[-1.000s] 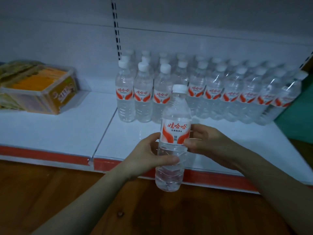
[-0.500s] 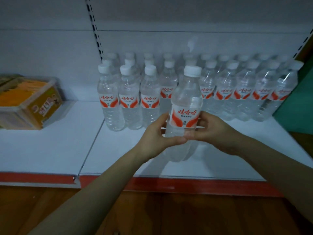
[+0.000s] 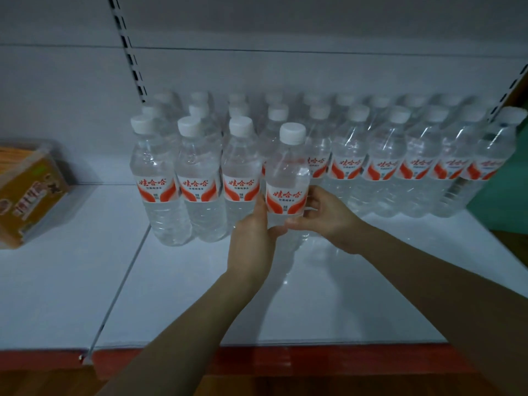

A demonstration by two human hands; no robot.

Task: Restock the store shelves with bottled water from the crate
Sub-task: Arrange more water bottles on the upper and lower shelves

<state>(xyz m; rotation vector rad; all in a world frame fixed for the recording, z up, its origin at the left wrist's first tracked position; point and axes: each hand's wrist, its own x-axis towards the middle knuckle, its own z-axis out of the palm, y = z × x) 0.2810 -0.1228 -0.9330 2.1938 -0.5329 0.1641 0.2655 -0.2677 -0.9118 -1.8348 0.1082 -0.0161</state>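
Head view: bottle (image 3: pixel 287 167) clasped between curled left grip (image 3: pixel 251 238) and right grip (image 3: pixel 325 215); needed setting upright, label forward, beside front row (image 3: pixel 197 178).

Light: dim and cool, with a bluish cast and a soft sheen on the shelf deck (image 3: pixel 328 304) toward 6 o'clock.
Back panel (image 3: pixel 271 27): plain white, with one horizontal seam across it at 12 o'clock.
A slotted upright (image 3: pixel 129 52) leans across the view at 11 o'clock. A second upright (image 3: pixel 515 84) sits at 2 o'clock, at the frame edge.
The deck is white, two boards meeting at a joint (image 3: pixel 120 287) at 8 o'clock.
A red front strip (image 3: pixel 314 358) runs along 6 o'clock, with brown wooden floor (image 3: pixel 43 384) below it.
Green surface (image 3: pixel 508 207) at 3 o'clock.
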